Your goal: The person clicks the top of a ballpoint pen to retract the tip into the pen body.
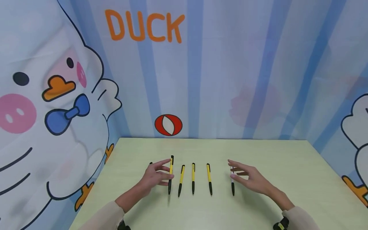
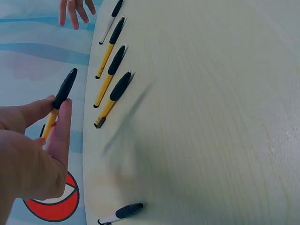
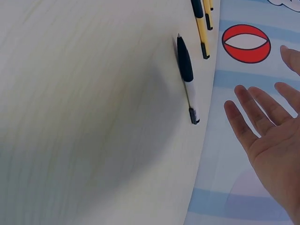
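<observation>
My left hand (image 1: 153, 176) pinches a yellow pen (image 1: 171, 166) with a black grip, raised above the table. Three more yellow pens lie in a row to its right: the nearest pen (image 1: 181, 181), a middle pen (image 1: 193, 179) and a farther pen (image 1: 209, 179). My right hand (image 1: 253, 179) hovers with spread fingers over a white pen (image 1: 233, 189), partly covered in the head view. In the right wrist view that hand holds nothing. Another white pen (image 2: 110, 219) lies at the left end, mostly hidden by my left hand in the head view.
The pens lie on a pale wooden table (image 1: 258, 210). Behind it hangs a blue striped cloth backdrop (image 1: 218, 80) with a cartoon duck (image 1: 57, 153) at left and a red-and-white ball (image 1: 168, 125) printed on it.
</observation>
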A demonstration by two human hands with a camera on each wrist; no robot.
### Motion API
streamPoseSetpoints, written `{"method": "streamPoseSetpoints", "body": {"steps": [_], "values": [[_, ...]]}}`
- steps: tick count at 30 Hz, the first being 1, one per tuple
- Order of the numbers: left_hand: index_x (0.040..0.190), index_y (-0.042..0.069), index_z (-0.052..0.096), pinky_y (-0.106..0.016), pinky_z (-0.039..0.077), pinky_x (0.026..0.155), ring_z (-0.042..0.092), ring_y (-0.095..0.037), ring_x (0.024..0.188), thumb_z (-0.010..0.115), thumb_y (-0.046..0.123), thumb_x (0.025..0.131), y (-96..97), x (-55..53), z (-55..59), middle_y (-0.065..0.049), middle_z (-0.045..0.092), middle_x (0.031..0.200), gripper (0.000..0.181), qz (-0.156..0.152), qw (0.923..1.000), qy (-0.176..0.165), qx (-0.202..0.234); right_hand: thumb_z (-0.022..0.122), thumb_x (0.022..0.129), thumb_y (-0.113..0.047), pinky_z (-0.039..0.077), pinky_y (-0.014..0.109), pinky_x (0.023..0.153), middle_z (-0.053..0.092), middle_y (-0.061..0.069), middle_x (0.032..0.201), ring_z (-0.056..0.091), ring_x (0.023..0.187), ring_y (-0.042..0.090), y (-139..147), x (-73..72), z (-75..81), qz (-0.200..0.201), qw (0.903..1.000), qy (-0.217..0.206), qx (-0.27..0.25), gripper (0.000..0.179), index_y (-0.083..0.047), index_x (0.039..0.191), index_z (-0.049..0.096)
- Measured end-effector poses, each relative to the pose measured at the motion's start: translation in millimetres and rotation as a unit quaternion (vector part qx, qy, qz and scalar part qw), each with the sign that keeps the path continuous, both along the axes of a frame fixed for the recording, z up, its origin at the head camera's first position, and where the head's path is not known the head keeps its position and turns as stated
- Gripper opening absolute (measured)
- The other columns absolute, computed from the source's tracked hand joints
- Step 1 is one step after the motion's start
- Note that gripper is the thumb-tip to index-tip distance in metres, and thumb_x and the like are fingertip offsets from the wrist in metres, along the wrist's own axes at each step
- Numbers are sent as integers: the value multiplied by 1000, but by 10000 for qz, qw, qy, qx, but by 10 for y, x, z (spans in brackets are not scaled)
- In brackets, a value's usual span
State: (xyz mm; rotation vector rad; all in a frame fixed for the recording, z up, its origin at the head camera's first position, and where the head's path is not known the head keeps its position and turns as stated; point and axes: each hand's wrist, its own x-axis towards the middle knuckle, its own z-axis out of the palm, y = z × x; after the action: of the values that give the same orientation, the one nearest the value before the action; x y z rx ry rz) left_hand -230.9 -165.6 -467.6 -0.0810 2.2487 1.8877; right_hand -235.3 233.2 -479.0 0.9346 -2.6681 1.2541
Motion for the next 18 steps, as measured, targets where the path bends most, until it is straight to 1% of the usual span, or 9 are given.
{"method": "streamPoseSetpoints", "body": {"steps": [4, 9, 14, 18], "values": [[146, 12, 58, -41, 67, 71, 73, -16, 82, 82, 0, 83, -24, -9, -34, -16, 65, 113, 68, 85, 9999, 11, -138, 63, 102, -17, 60, 50, 94, 59, 23, 144, 66, 117, 43, 56, 14, -21, -81, 10000, 4, -20, 52, -3, 151, 49], [144, 7, 58, -40, 66, 69, 74, -19, 81, 82, -2, 81, -69, -32, -92, -19, 66, 113, 68, 107, 9988, -44, -469, 63, 102, -17, 61, 47, 93, 60, 25, 142, 67, 115, 42, 109, 40, -31, -149, 9999, 28, -1, 52, -3, 150, 49], [144, 6, 57, -37, 66, 68, 75, -19, 81, 83, 0, 82, -77, -106, -153, -19, 66, 113, 68, 111, 9968, -125, -783, 64, 101, -15, 62, 44, 92, 63, 21, 139, 69, 115, 35, 188, 69, -14, -224, 9995, 220, -8, 51, -4, 149, 50], [144, 5, 57, -36, 66, 67, 74, -17, 79, 83, 0, 81, -54, -167, -186, -18, 66, 111, 68, 83, 9949, -120, -1002, 65, 100, -12, 62, 40, 91, 65, 20, 137, 71, 114, 23, 266, 92, -1, -305, 9989, 342, -79, 51, -5, 149, 51]]}}
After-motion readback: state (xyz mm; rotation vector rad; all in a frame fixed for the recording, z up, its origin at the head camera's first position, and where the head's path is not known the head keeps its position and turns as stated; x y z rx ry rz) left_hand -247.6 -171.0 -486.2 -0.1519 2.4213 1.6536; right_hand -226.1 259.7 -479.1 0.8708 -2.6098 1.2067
